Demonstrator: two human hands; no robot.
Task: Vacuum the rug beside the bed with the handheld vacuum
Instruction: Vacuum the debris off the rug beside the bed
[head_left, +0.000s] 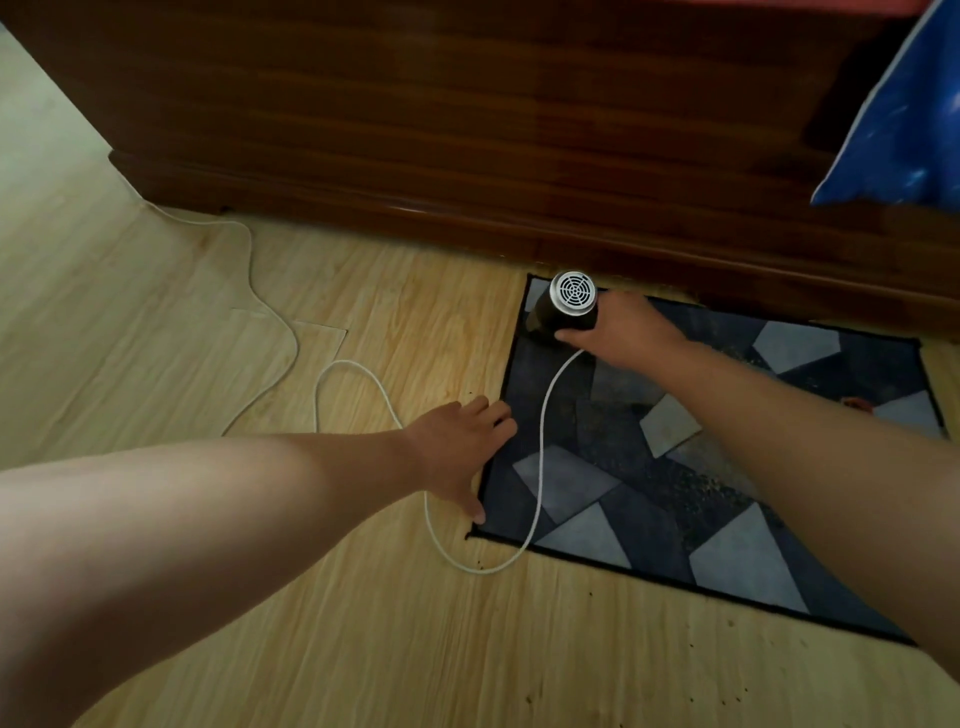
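Observation:
A dark rug (675, 467) with grey and blue geometric patches lies on the wooden floor next to the bed's wooden side. My right hand (623, 332) grips the handheld vacuum (569, 304), a black body with a round silver vented end, at the rug's far left corner. Its nozzle points down at the rug. A white cord (540, 441) runs from the vacuum across the rug and loops over the floor. My left hand (462, 452) presses flat with spread fingers on the rug's left edge. Dark specks lie scattered over the rug's middle.
The dark wooden bed frame (467, 130) runs along the far side. A blue starry cloth (904, 119) hangs at the top right. The white cord snakes left across the pale wood floor (260, 623). Small crumbs dot the floor near the rug's front edge.

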